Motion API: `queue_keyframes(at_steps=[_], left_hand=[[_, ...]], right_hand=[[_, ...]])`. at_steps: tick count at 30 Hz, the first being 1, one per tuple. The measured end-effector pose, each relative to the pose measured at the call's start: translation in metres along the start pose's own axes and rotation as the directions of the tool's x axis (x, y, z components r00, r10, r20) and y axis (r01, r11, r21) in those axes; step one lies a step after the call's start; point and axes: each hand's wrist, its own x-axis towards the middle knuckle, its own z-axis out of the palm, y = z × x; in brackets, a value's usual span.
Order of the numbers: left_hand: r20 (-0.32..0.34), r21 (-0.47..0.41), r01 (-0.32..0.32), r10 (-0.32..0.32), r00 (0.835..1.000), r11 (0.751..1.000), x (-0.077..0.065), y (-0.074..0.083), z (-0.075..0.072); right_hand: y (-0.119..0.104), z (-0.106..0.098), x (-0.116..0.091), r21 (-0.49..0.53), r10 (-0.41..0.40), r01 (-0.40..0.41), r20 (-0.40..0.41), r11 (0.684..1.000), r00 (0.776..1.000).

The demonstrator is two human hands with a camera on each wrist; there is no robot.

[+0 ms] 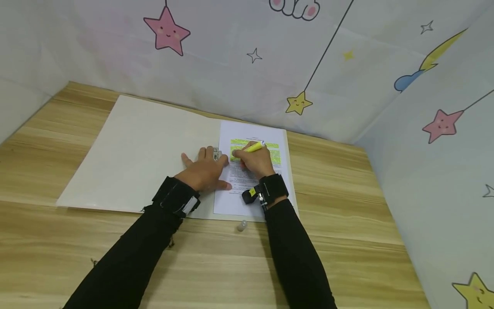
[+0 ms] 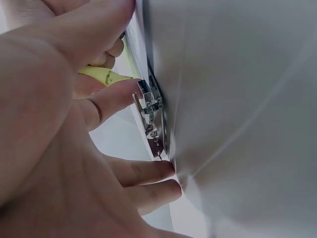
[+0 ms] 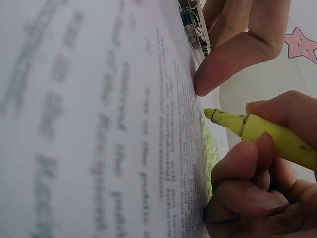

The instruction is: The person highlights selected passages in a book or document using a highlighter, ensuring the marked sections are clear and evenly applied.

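Yellow highlighter (image 1: 255, 146): pinched between fingers of right hand (image 1: 257, 163), tip near printed sheet (image 1: 233, 205)
Left hand (image 1: 203, 170): fingers apart, touching sheet

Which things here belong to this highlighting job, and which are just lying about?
In the job:
yellow highlighter, held in the right hand
printed page, partly highlighted
left hand, across the page's left edge
white folder under it

Apparently not in use:
small grey piece, possibly a cap
star-patterned backdrop, decoration
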Motion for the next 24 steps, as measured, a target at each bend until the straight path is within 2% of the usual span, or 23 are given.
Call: queue_keyframes(at_steps=[10,24], left_hand=[[0.006,-0.014,0.003,-0.002,1.000,1.000,-0.0011,-0.0001,-0.0018],[0.012,-0.015,0.014,-0.014,1.000,1.000,0.0004,0.0003,-0.0001]], right_hand=[[-0.0020,0.0015,-0.0009,-0.044,0.020,-0.021,-0.015,0.999,1.000],[-0.0030,0.0036,-0.0020,-0.117,0.005,-0.008,-0.027,0.993,1.000]])
